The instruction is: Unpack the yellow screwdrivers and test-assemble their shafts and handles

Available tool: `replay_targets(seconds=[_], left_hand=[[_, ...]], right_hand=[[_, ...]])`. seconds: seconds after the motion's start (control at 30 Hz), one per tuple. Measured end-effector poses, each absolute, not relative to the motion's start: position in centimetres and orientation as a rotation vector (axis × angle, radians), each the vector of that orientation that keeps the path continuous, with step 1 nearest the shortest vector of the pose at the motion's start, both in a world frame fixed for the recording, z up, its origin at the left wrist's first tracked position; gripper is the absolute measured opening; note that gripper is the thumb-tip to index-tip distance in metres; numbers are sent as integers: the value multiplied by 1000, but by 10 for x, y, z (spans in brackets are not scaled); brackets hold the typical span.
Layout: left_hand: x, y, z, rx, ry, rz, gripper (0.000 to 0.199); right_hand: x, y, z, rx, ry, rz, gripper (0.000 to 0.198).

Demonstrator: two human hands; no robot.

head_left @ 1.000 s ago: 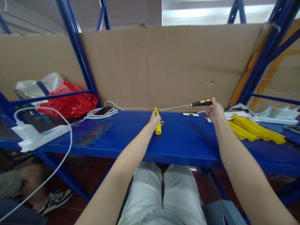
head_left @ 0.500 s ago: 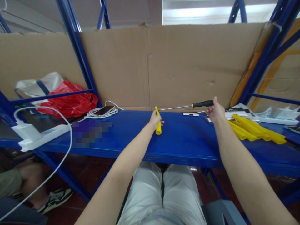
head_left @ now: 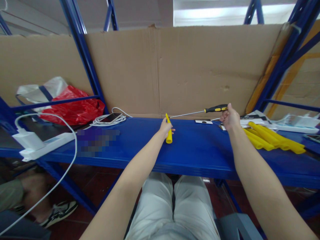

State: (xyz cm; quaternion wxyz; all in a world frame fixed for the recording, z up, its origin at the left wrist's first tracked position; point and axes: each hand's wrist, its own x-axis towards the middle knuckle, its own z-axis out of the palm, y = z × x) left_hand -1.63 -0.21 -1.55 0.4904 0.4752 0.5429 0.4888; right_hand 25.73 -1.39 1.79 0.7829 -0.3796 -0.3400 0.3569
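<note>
A yellow tube (head_left: 169,137) stands tilted in the grip of my left hand (head_left: 165,128), just above the blue tabletop (head_left: 195,150). My right hand (head_left: 230,118) pinches the rear end of a long screwdriver (head_left: 216,108), which has a black and yellow handle. The metal shaft runs left from the handle to the upper part of the tube. Where its tip meets the tube is too small to make out. Several more yellow tubes (head_left: 272,136) lie in a pile beside my right forearm.
White power strips lie at the left (head_left: 50,145) and right (head_left: 295,128). A phone (head_left: 112,117) rests by a coiled white cable (head_left: 103,124). A red bag (head_left: 75,106) is behind the rack bar, cardboard (head_left: 200,66) behind the table. At lower left shows another person's leg (head_left: 35,193).
The screwdriver's handle has turned about its own axis in my right hand, so its yellow patches now face me. My left hand and the tube have stayed in place.
</note>
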Motion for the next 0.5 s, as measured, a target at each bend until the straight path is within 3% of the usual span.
replay_targets(seconds=[0.17,0.5], left_hand=[[-17,-3,-15,1156,1317,1174,76],[-17,-5,-13,1162,1328,1176,73]], right_hand=[[257,-14,18,-863,-679,763,38],[259,-10,13,-816,-708,726,48]])
